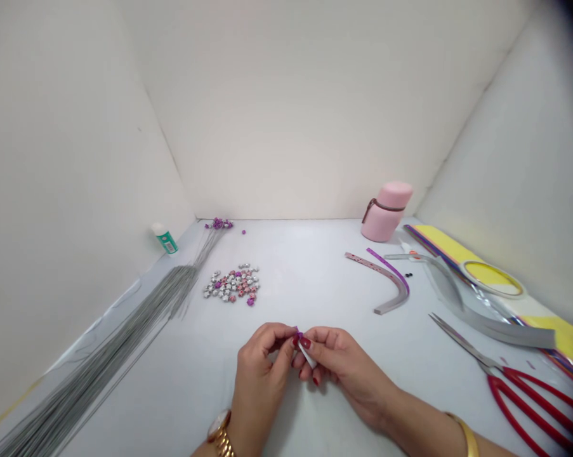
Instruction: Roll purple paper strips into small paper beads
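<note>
Near the front of the table, my left hand (266, 360) and my right hand (342, 366) meet, fingertips almost touching. Between them they pinch a narrow paper strip (308, 355), purple at the top, with a pale end slanting down under my right thumb. Its upper part is mostly covered by my fingers. Ahead and to the left lies a loose pile of small folded paper stars (231, 284) in silver, pink and purple. To the right rest curved paper strips (379, 270), pink-patterned, purple and grey.
A bundle of thin wires (138, 330) runs along the left, some tipped with purple stars (219, 223). A glue stick (165, 239) stands back left, a pink flask (385, 214) back right. Red-handled scissors (493, 367), a tape roll (493, 279) and yellow sheets (438, 244) lie right.
</note>
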### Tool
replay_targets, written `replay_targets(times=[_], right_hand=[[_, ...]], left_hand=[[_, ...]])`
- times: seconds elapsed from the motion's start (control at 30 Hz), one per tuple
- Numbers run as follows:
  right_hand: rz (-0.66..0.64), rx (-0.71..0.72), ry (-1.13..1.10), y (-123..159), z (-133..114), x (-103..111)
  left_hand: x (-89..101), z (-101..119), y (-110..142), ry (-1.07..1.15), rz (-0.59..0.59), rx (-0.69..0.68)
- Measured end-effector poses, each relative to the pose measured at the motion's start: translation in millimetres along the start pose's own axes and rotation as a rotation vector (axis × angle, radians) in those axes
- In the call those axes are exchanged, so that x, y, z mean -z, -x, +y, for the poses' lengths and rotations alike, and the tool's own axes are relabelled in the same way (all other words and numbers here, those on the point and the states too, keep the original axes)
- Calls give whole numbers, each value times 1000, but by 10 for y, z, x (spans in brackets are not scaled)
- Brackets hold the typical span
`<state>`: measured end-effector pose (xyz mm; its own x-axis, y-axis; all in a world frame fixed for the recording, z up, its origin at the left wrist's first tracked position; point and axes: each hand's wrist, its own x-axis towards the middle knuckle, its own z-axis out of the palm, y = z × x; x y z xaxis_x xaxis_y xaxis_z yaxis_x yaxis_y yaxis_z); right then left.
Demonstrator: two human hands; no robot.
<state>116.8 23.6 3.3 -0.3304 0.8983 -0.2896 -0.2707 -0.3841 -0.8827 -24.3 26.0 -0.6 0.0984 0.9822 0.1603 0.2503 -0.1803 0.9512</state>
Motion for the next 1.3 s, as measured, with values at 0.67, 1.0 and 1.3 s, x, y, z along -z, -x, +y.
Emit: replay_targets(times=[0.67,1.0,1.3], right_hand=[[110,100,157,-24,33,32],[157,58,264,-40,71,40],[78,96,177,4,-19,-24]], left_hand=[[-27,-1,-28,293,-49,224],[-42,-15,-4,229,-40,194],[16,-26,15,-272,-7,-215]])
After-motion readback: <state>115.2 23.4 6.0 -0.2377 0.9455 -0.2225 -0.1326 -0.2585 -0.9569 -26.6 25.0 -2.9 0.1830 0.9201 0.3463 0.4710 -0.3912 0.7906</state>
